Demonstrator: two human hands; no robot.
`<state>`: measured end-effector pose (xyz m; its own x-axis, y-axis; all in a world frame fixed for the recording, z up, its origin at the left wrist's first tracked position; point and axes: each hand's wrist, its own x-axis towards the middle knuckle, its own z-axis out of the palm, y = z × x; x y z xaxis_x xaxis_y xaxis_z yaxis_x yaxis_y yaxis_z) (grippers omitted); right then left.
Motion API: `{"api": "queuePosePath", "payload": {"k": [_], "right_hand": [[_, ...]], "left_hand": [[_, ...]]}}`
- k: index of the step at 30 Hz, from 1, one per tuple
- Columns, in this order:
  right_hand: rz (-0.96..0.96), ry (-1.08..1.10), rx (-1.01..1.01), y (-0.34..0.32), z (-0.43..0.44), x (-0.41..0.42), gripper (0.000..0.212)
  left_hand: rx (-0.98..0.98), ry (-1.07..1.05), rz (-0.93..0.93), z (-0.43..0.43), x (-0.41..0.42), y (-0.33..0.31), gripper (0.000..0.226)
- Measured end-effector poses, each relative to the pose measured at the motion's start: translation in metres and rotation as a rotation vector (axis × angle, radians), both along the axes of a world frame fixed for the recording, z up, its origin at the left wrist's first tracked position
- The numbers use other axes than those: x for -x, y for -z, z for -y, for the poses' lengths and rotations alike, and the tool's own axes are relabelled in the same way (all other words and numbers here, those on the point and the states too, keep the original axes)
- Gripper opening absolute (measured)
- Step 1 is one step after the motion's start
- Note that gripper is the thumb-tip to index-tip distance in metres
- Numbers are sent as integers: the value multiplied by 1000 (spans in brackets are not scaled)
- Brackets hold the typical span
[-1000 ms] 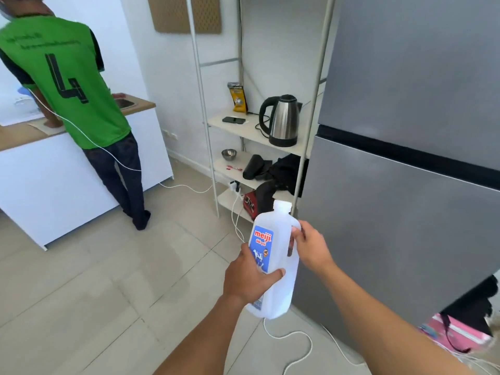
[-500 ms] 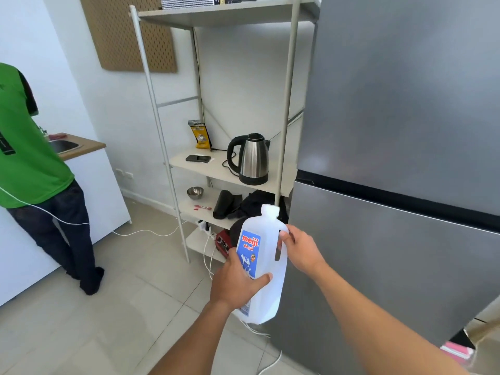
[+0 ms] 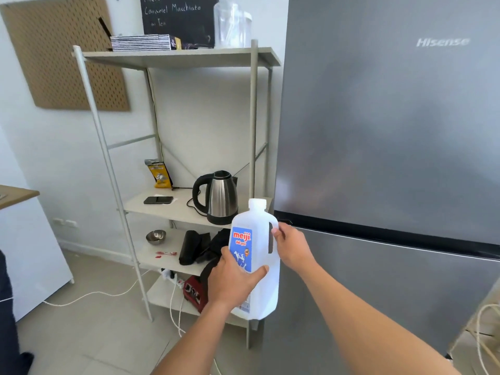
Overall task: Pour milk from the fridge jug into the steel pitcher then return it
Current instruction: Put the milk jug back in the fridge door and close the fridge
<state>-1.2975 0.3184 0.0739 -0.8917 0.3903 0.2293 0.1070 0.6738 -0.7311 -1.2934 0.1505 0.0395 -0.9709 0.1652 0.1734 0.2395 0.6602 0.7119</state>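
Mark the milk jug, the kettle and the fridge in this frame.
milk jug (image 3: 257,216): head view, white shoulder just below the cap.
kettle (image 3: 222,194): head view, steel body.
fridge (image 3: 392,131): head view, upper door panel.

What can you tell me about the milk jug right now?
The jug is a white, translucent-looking plastic bottle with a white cap on, a moulded handle and a blue label reading meiji with a cow drawing. It is held roughly upright in the air before the closed fridge. The left hand wraps its lower body, thumb across the front; the right hand grips the handle. Its milk level cannot be told.
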Motion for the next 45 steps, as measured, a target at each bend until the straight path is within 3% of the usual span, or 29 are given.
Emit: {"api": "queuePosePath", "payload": {"k": [6, 12, 21, 26, 31, 45], "right_hand": [[-5, 41, -260, 10, -13, 2, 36], [168, 155, -426, 18, -26, 8, 60], [287, 250, -800, 14, -30, 21, 52], [230, 233, -878, 31, -48, 26, 58], [223, 275, -876, 31, -52, 32, 31], [229, 300, -863, 25, -47, 30, 36]], "left_hand": [[1, -3, -1, -7, 9, 8, 75], [23, -74, -25, -8, 18, 19, 76], [-1, -95, -17, -11, 34, 23, 77], [18, -65, -20, -14, 28, 23, 77], [52, -66, -29, -11, 24, 25, 76], [89, -145, -17, 20, 24, 38, 77]]}}
